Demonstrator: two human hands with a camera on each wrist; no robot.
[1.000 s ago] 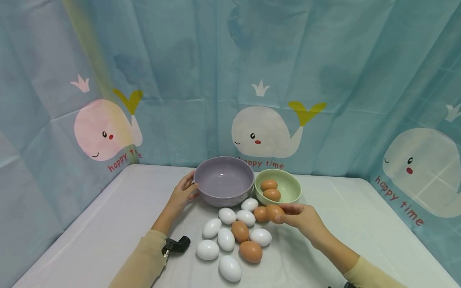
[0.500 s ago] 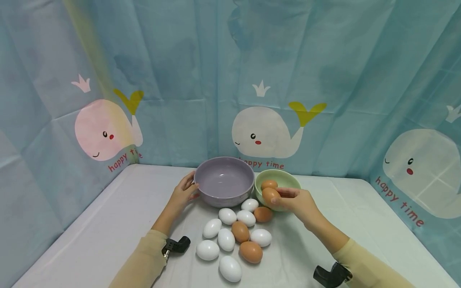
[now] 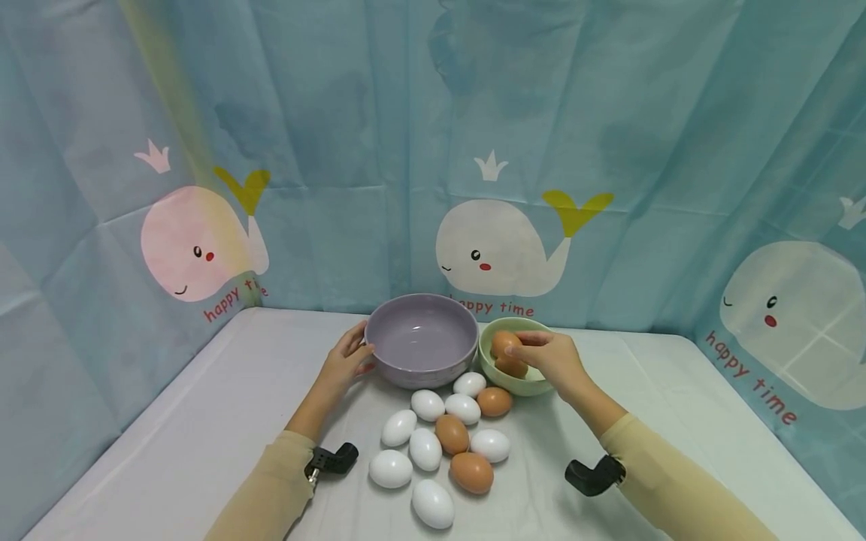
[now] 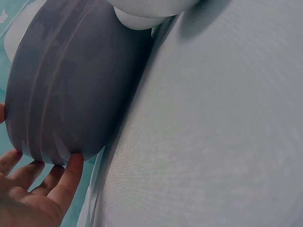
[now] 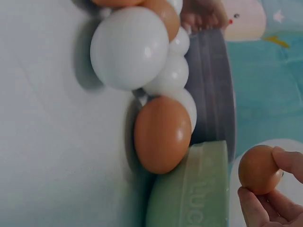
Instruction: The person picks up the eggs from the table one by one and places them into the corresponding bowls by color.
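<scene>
My right hand (image 3: 555,361) pinches a brown egg (image 3: 505,343) between thumb and fingers over the light green bowl (image 3: 521,388). In the right wrist view the held egg (image 5: 259,170) shows above the bowl's rim. Under it, another brown egg (image 3: 512,367) lies inside the bowl; the held egg covers part of the inside. My left hand (image 3: 343,363) rests with spread fingers against the left side of the large purple bowl (image 3: 421,378). The left wrist view shows its fingertips (image 4: 75,158) touching the bowl's outer wall.
In front of the bowls lie several white eggs (image 3: 425,449) and 3 brown eggs (image 3: 471,472) on the white-covered table (image 3: 223,421). One brown egg (image 5: 163,135) is close to the green bowl. Behind the table hangs a blue curtain (image 3: 325,225) with printed whales.
My right hand has carried the brown egg from in front of the green bowl, up and back, to over the bowl. The left hand has stayed at the purple bowl.
</scene>
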